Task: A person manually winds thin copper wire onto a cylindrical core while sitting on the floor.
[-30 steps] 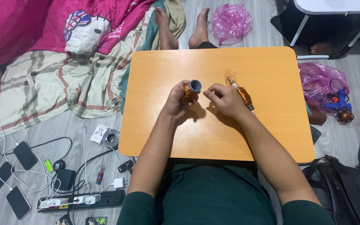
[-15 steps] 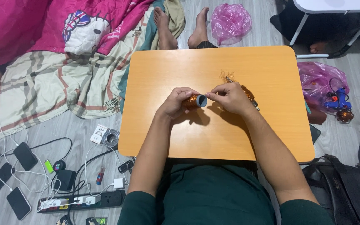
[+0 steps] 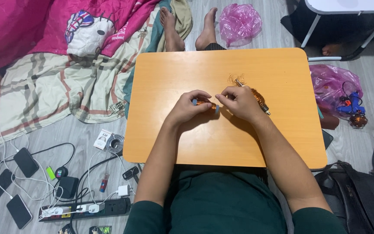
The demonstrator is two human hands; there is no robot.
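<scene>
My left hand holds a small spool of copper wire with blue end caps low over the orange table. My right hand pinches at the spool's right end, fingertips closed by the blue cap. Just behind my right hand lies a rod wound with copper wire, with a loose tangle of fine wire at its far tip.
Bare feet of another person rest past the table's far edge. Pink plastic bags, a blue glue gun, a black bag, blankets, a power strip with cables and phones lie on the floor.
Both hands lowered the spool from a raised, end-on position and turned it sideways, close to the tabletop. The wire-wound rod is more exposed behind my right hand.
</scene>
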